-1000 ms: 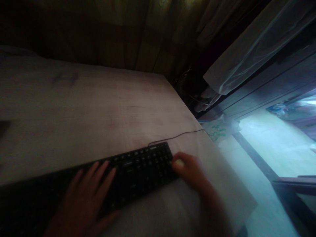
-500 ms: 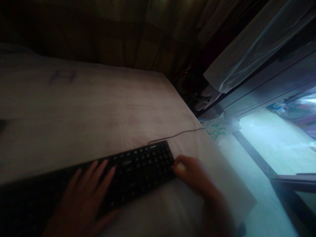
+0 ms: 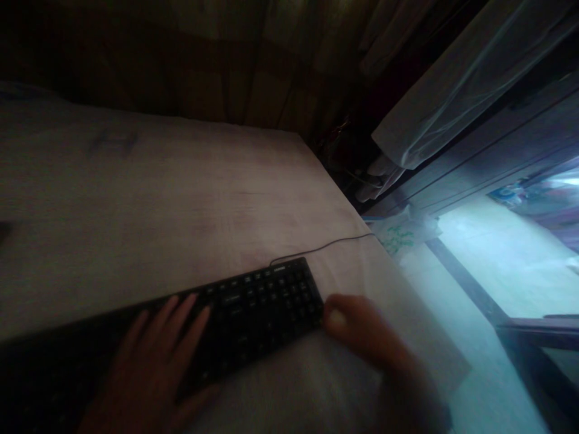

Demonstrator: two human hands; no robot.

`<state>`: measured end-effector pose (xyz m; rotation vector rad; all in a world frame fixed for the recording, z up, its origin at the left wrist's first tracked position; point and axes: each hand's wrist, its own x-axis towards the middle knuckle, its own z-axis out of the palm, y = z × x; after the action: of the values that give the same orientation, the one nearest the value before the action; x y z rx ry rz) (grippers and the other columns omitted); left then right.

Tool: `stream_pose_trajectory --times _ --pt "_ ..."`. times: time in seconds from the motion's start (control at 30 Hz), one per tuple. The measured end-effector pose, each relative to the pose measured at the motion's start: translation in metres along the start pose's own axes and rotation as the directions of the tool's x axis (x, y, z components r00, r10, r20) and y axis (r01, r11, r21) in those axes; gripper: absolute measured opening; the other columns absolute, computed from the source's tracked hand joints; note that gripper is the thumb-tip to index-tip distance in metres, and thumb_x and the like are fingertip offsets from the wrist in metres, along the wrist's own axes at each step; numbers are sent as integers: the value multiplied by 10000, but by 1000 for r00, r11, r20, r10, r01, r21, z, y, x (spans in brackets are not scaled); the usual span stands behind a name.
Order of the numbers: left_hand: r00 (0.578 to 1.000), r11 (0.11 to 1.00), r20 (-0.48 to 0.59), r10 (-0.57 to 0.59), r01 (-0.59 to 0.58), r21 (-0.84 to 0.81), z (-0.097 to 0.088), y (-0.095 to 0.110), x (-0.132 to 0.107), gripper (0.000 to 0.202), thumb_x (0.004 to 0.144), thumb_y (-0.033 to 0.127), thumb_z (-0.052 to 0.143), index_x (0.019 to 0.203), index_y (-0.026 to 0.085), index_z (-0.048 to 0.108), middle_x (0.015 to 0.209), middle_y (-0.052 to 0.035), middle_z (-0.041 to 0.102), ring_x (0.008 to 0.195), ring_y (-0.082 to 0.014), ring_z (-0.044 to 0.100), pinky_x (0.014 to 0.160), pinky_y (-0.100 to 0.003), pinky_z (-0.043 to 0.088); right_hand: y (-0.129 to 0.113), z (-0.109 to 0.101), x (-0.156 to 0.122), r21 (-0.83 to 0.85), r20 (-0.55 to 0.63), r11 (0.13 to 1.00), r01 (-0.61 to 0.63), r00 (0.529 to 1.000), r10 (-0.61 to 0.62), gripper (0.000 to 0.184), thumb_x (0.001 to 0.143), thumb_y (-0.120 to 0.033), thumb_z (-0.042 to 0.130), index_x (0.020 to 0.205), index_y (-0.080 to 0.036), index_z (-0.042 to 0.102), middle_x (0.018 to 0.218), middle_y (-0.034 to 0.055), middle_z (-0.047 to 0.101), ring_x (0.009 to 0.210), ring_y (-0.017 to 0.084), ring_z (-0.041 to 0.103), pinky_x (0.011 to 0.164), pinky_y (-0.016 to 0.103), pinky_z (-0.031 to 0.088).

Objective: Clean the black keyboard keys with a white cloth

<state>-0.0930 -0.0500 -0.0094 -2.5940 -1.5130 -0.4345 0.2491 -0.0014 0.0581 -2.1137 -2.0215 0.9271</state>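
While the keyboard (image 3: 253, 310) lies at the near edge of the pale cloth (image 3: 190, 199), its keys are covered by the flat, open left hand (image 3: 154, 355) and its right end is touched by the curled right hand (image 3: 359, 331), though whether that hand grips cannot be told; positioning is judged to be in hand, and any shift would call for a firmer hold.

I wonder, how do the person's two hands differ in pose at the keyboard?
The left hand lies flat with fingers stretched out; the right hand is curled. The left hand rests on top of the keyboard; the right hand sits at its right end. Both are bare and dimly lit.
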Motion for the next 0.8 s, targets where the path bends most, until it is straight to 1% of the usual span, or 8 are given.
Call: stream_pose_trajectory --times 0.1,0.23,0.33,0.43,0.5,0.57,0.67,0.8 --pt "1000 1000 9 4 -4 -4 1 -1 -1 850 853 694 472 1533 204 330 1546 -163 432 1382 -382 434 1162 -552 213 1 -6 2 210 -22 975 67 998 -64 121 757 -270 596 675 -231 676 664 6 684 654 188 636 615 288 468" --pt "1000 1000 -4 23 -23 7 -2 -2 0 878 856 696 475 1557 205 276 1558 -165 413 1386 -383 431 1166 -552 198 -8 -5 10 489 -112 867 93 993 -43 153 757 -355 607 807 -230 679 702 -5 677 655 172 629 593 270 485" --pt "996 997 -53 74 -74 -11 -12 2 9 857 860 682 508 1538 191 326 1521 -159 470 1348 -360 484 1170 -527 217 -19 3 13 625 -39 776 86 996 -79 154 753 -331 617 865 -229 647 698 -14 680 621 149 617 574 250 481" --pt "992 987 -77 101 -110 -121 -28 14 27 664 912 566 536 1477 234 426 1411 -84 601 1256 -273 583 1137 -455 344 -29 13 12 723 42 687 75 988 -152 147 782 -338 611 881 -231 593 674 -27 668 552 123 575 521 225 446" --pt "994 965 -105 38 -63 -253 -37 26 42 518 951 486 522 1418 265 487 1303 -43 678 1169 -220 643 1048 -384 468 -36 19 10 779 86 624 59 976 -199 150 804 -338 605 904 -237 558 678 -31 666 538 117 563 506 218 428" --pt "994 915 -105 -28 -17 -402 -40 38 55 433 961 421 535 1368 276 524 1241 -36 708 1090 -184 685 928 -306 549 -42 23 8 806 113 590 53 964 -242 135 814 -316 602 902 -240 535 685 -33 660 557 119 569 518 217 425" --pt "989 791 -89 -115 37 -611 -37 52 68 372 972 355 517 1328 253 540 1186 -51 729 1031 -163 711 859 -259 576 -50 28 6 770 106 631 101 954 -282 104 792 -261 611 857 -240 532 697 -40 623 607 125 565 548 221 427" --pt "978 627 66 -197 178 -759 -30 60 72 286 926 359 579 1192 276 643 1088 -24 761 939 -164 734 807 -251 583 -55 33 2 663 58 722 198 948 -313 57 796 -226 608 825 -237 561 712 -48 565 635 120 525 573 218 410"
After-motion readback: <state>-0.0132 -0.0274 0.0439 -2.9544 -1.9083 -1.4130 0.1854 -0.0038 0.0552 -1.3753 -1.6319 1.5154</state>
